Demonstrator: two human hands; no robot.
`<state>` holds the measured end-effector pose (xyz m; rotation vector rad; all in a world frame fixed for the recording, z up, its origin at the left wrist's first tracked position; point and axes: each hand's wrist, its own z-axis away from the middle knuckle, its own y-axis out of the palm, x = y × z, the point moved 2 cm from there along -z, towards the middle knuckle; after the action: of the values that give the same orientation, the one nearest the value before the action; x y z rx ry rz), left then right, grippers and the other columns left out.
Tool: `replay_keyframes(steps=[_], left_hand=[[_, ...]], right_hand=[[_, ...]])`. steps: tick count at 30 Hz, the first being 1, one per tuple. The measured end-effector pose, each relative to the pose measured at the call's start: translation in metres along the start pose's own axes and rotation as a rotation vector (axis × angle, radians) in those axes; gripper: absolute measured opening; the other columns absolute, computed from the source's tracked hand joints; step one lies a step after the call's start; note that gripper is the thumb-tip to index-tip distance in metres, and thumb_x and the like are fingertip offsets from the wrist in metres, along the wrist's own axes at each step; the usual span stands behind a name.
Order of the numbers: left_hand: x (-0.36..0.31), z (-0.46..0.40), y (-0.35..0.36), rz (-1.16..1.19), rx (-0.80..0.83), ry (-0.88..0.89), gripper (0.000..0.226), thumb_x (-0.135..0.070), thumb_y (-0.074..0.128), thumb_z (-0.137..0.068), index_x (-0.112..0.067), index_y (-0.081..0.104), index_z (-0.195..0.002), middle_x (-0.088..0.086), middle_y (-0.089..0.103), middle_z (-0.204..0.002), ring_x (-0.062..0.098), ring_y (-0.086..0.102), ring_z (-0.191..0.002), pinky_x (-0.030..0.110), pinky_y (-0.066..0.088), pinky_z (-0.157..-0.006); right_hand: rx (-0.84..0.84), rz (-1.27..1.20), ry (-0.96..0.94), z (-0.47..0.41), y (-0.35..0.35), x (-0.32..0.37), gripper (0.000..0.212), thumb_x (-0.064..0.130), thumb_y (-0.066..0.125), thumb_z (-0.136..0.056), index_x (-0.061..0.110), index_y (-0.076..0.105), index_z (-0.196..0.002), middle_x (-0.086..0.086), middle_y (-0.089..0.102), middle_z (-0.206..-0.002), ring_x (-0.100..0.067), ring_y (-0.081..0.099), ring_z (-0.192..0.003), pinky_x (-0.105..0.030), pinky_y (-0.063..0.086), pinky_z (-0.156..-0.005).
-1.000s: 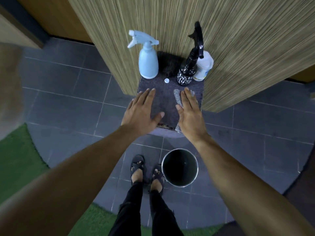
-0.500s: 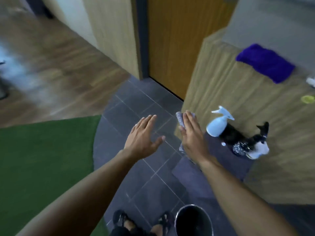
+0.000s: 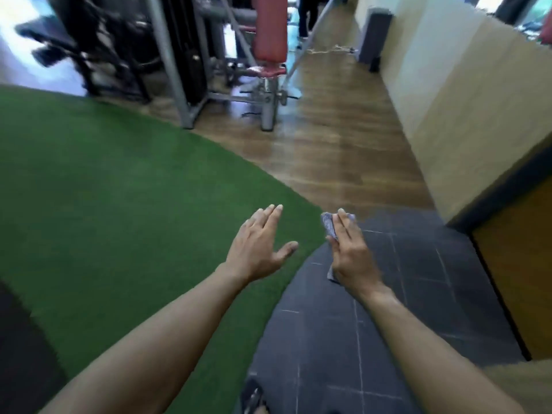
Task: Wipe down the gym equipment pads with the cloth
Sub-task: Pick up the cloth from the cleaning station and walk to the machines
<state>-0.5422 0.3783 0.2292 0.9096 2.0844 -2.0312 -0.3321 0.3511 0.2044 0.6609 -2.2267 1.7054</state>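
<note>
cloth (image 3: 330, 227): showing grey-blue with a fine speckled weave
back pad (image 3: 270, 26): showing dull red
seat pad (image 3: 264, 72): showing the same red
machine frame (image 3: 167, 61): showing plain grey metal
turf (image 3: 113, 186): lying deep green
wood floor (image 3: 337, 144): showing brown planks with a glossy sheen
tiles (image 3: 412, 279): showing dark grey with pale grout lines
wall (image 3: 466, 94): showing pale tan
door (image 3: 522, 264): glowing orange-brown in a black frame

No readable text, label, brand, number or sign anywhere in this blurred view.
</note>
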Motion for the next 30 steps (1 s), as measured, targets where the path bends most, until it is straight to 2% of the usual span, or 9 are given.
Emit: replay_keyframes(steps=[4, 6, 8, 10, 14, 20, 23, 26, 30], left_hand=[[0.093, 0.042, -0.04, 0.006, -0.102, -0.262, 0.086, -0.06, 0.05, -0.09, -0.019, 0.012, -0.156, 0.005, 0.017, -0.161, 0.023, 0.014, -0.148, 0.035, 0.011, -0.12], [0.132, 0.069, -0.057, 0.001, -0.15, -0.394, 0.086, -0.061, 0.048, -0.09, -0.02, 0.01, -0.156, 0.003, 0.016, -0.162, 0.021, 0.012, -0.149, 0.035, 0.01, -0.121], [0.168, 0.101, -0.073, 0.0, -0.204, -0.537, 0.086, -0.062, 0.047, -0.09, -0.021, 0.01, -0.156, 0.001, 0.015, -0.162, 0.02, 0.011, -0.149, 0.036, 0.011, -0.121], [0.201, 0.131, -0.089, 0.003, -0.259, -0.677, 0.087, -0.063, 0.047, -0.089, -0.022, 0.01, -0.156, 0.001, 0.015, -0.162, 0.02, 0.012, -0.149, 0.039, 0.013, -0.121], [0.259, 0.178, -0.127, -0.03, -0.371, -0.898, 0.087, -0.062, 0.05, -0.089, -0.02, 0.013, -0.155, 0.002, 0.019, -0.161, 0.022, 0.016, -0.148, 0.04, 0.017, -0.12], [0.312, 0.225, -0.173, -0.066, -0.51, -1.166, 0.087, -0.061, 0.05, -0.089, -0.02, 0.012, -0.155, 0.002, 0.018, -0.161, 0.021, 0.015, -0.148, 0.038, 0.016, -0.12], [0.334, 0.244, -0.18, -0.049, -0.557, -1.293, 0.086, -0.06, 0.051, -0.089, -0.02, 0.013, -0.155, 0.002, 0.017, -0.161, 0.02, 0.013, -0.148, 0.034, 0.014, -0.119], [0.356, 0.263, -0.187, -0.021, -0.596, -1.385, 0.086, -0.062, 0.05, -0.089, -0.022, 0.012, -0.155, 0.0, 0.016, -0.162, 0.019, 0.012, -0.148, 0.035, 0.015, -0.12], [0.404, 0.287, -0.202, 0.005, -0.664, -1.472, 0.086, -0.062, 0.05, -0.088, -0.021, 0.015, -0.155, 0.002, 0.018, -0.161, 0.02, 0.014, -0.148, 0.037, 0.016, -0.12]], right_hand=[[0.163, -0.082, -0.2, -0.05, 0.069, 0.091, 0.049, 0.019, 0.039, -0.098, -0.003, 0.04, -0.142, -0.02, 0.035, -0.151, -0.036, 0.028, -0.142, -0.046, 0.022, -0.116], [0.269, -0.087, -0.33, -0.07, 0.107, 0.133, 0.051, 0.021, 0.032, -0.099, -0.002, 0.036, -0.144, -0.019, 0.03, -0.154, -0.033, 0.022, -0.145, -0.043, 0.017, -0.118], [0.368, -0.071, -0.479, -0.085, 0.145, 0.174, 0.051, 0.02, 0.029, -0.1, -0.001, 0.032, -0.146, -0.018, 0.026, -0.156, -0.031, 0.018, -0.146, -0.047, 0.019, -0.118], [0.436, -0.127, -0.595, -0.097, 0.179, 0.218, 0.048, 0.01, 0.04, -0.101, -0.001, 0.03, -0.147, -0.017, 0.025, -0.156, -0.032, 0.016, -0.147, -0.051, 0.021, -0.117], [0.56, -0.28, -0.724, -0.113, 0.232, 0.308, 0.046, 0.012, 0.045, -0.101, -0.002, 0.036, -0.145, -0.017, 0.028, -0.155, -0.036, 0.021, -0.145, -0.05, 0.021, -0.116], [0.723, -0.361, -1.008, -0.142, 0.303, 0.416, 0.054, 0.007, 0.049, -0.099, 0.003, 0.027, -0.149, -0.013, 0.019, -0.159, -0.03, 0.01, -0.148, -0.049, 0.018, -0.118], [0.754, -0.391, -1.039, -0.149, 0.333, 0.462, 0.048, 0.015, 0.041, -0.103, 0.003, 0.029, -0.148, -0.013, 0.019, -0.159, -0.029, 0.008, -0.148, -0.044, 0.013, -0.12], [0.819, -0.39, -1.147, -0.146, 0.359, 0.498, 0.049, 0.014, 0.039, -0.103, 0.004, 0.026, -0.15, -0.012, 0.017, -0.16, -0.027, 0.005, -0.149, -0.047, 0.015, -0.12], [0.874, -0.385, -1.163, -0.146, 0.397, 0.545, 0.049, 0.018, 0.037, -0.105, 0.006, 0.025, -0.15, -0.009, 0.015, -0.16, -0.023, 0.001, -0.149, -0.044, 0.013, -0.12]])
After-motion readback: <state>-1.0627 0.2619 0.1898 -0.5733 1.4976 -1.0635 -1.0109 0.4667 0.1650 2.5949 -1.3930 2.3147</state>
